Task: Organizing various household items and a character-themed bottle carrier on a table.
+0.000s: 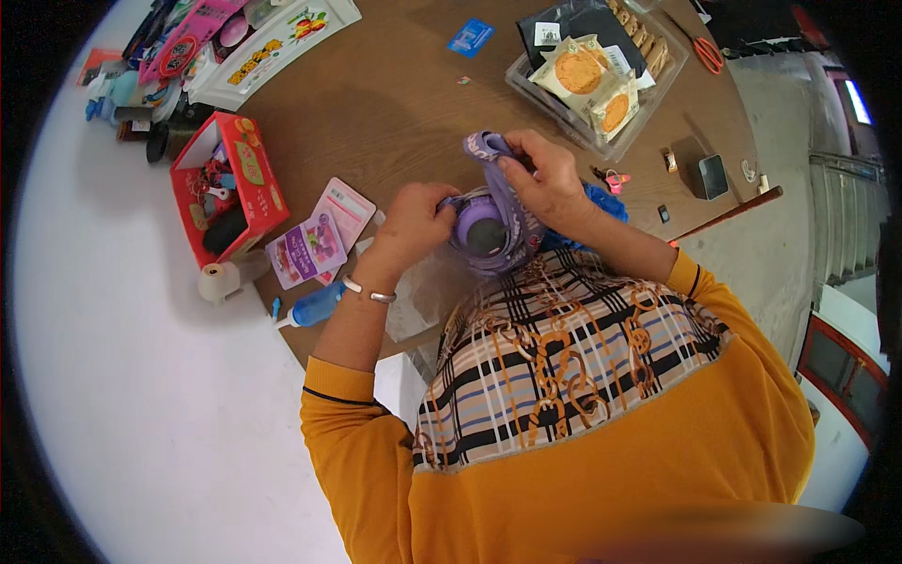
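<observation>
Close to my chest stands a purple bottle, seen from above, with a dark round patch on its top. A purple fabric strap bearing white lettering loops up from the carrier around it. My right hand pinches that strap above the bottle's far right side, where its end folds over. The fingers of my left hand close on a narrow purple part at the left rim of the carrier; my fingers partly hide it. Crumpled blue plastic lies behind my right wrist.
On the brown table, a clear tray of wrapped biscuits stands at far right, near red-handled scissors. A red box, printed packets and a blue bottle lie left. A white bin stands far left.
</observation>
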Demonstrator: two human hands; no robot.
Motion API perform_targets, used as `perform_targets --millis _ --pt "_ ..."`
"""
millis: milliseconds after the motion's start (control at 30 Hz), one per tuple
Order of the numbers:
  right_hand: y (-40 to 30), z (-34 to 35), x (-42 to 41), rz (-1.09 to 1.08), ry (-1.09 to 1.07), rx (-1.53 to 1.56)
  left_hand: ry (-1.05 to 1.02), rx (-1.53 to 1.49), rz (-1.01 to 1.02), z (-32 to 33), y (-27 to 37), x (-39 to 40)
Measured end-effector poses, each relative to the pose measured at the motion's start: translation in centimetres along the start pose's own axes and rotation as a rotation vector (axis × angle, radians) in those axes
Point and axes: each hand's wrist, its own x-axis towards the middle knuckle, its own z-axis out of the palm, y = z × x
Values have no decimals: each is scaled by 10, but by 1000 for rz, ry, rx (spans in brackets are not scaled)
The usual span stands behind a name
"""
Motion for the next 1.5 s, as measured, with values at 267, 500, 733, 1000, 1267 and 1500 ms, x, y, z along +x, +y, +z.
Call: perform_targets --millis 267,500,733,1000,1267,1500 --pt "-6 -9 11 -551 43 -391 342 244 89 23 4 1" --pt "-11 -16 18 -753 -158 -382 404 19 26 24 11 2" --pt "-31 -19 26 -795 -499 -415 224 -729 -209 21 -19 11" --pt "-65 -14 50 -599 -840 -852 208 -845 -266 6 -9 5" --pt "-79 -5 62 -628 -1005 -1016 208 -1414 -116 24 -32 -15" --pt "-56 3 67 -472 -869 -804 306 -1206 -13 50 -36 -12"
